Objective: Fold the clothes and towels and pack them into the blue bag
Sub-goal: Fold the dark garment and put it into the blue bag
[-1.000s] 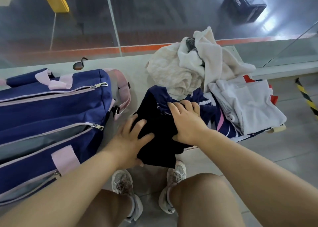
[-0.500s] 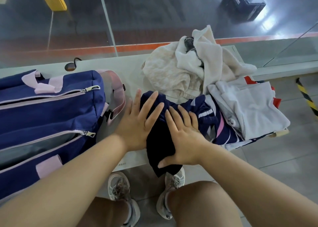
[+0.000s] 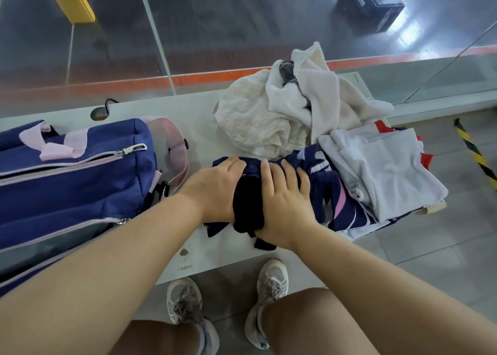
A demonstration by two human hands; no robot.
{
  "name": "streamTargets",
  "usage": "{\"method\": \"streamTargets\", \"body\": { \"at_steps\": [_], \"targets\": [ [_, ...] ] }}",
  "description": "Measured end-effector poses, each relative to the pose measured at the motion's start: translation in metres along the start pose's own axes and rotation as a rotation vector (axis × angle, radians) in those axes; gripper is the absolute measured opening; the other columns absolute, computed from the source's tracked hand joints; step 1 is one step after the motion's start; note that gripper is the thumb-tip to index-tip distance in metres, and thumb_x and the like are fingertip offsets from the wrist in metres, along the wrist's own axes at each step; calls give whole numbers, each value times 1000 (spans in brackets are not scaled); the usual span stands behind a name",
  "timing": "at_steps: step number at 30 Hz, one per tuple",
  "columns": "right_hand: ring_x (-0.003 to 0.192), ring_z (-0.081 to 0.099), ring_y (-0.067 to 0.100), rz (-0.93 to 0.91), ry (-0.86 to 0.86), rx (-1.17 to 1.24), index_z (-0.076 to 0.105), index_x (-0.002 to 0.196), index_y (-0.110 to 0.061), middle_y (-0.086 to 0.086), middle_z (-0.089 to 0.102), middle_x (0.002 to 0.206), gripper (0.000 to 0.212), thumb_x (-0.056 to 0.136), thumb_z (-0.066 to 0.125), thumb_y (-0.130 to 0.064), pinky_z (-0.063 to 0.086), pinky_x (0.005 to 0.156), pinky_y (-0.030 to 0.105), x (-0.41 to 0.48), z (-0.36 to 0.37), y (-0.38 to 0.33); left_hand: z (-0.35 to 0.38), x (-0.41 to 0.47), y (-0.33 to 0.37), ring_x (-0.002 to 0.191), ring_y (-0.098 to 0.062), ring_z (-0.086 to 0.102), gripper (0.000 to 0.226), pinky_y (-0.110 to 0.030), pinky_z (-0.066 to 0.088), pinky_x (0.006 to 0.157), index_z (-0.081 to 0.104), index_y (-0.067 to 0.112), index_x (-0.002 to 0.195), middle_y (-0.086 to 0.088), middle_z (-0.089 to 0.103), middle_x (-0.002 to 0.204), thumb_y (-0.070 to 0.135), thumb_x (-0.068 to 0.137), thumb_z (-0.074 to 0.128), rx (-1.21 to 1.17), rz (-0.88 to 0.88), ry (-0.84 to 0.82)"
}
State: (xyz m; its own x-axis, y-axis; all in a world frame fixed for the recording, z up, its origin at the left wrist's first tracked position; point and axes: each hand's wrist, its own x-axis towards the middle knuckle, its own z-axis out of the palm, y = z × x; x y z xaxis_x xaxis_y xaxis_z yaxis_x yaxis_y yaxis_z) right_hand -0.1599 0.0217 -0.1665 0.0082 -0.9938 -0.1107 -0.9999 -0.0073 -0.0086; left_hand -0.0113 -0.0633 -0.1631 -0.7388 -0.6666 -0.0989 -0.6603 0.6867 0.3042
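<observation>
A dark navy garment [image 3: 247,206] lies bunched on the white bench [image 3: 193,112], its lower edge hanging over the front. My left hand [image 3: 215,188] grips its left side with curled fingers. My right hand [image 3: 285,201] presses on its right side, fingers wrapped over the cloth. The blue bag [image 3: 72,182] with pink trim sits at the left, its zips mostly closed. Behind lie crumpled cream towels [image 3: 269,112]. To the right sit a navy patterned garment [image 3: 333,193] and a white shirt [image 3: 384,177].
A glass wall rises behind the bench, with an orange floor line beyond it. A black box [image 3: 368,7] stands on the far floor. Yellow-black tape [image 3: 476,153] marks the floor at right. My legs and grey sneakers [image 3: 269,301] are below the bench edge.
Both hands went from lying flat on the dark garment to gripping it from either side, and the cloth is now bunched narrower between them.
</observation>
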Motion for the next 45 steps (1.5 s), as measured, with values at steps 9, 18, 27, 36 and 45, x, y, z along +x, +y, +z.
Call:
{"method": "streamTargets", "body": {
  "at_steps": [9,18,27,36,45],
  "targets": [
    [86,62,32,-150,6,-96,47,123,-7,10,64,96,93,43,80,-42,43,90,47,4,-11,7,-9,-35,18,102,-20,55,70,-34,48,82,43,16,121,1,52,117,39,62,73,-278,-148,2],
    [88,60,28,-17,-334,40,36,106,-18,0,58,94,69,58,68,-56,37,84,45,-17,-70,-11,-52,-105,23,124,-23,46,65,-37,42,100,35,16,139,-1,46,137,35,83,62,-59,-180,-59],
    [72,57,20,83,-139,189,34,103,-23,-8,54,79,71,51,65,-60,47,77,41,-54,-125,-35,-91,-221,5,89,-23,66,48,-35,56,71,68,18,101,0,70,101,49,82,37,104,-319,12],
    [106,54,20,-88,37,253,33,131,-27,-7,57,117,91,54,64,-66,43,89,39,-57,-172,-115,-108,-290,-64,104,-14,55,31,-28,48,91,52,25,124,4,57,119,36,96,43,223,-530,113],
    [87,67,28,-270,122,-23,48,123,-19,1,68,100,97,40,62,-67,48,77,47,-28,-149,-174,-127,-273,-132,96,-25,57,35,-33,49,71,64,24,111,-4,60,105,37,79,69,449,-418,-12]
  ]
}}
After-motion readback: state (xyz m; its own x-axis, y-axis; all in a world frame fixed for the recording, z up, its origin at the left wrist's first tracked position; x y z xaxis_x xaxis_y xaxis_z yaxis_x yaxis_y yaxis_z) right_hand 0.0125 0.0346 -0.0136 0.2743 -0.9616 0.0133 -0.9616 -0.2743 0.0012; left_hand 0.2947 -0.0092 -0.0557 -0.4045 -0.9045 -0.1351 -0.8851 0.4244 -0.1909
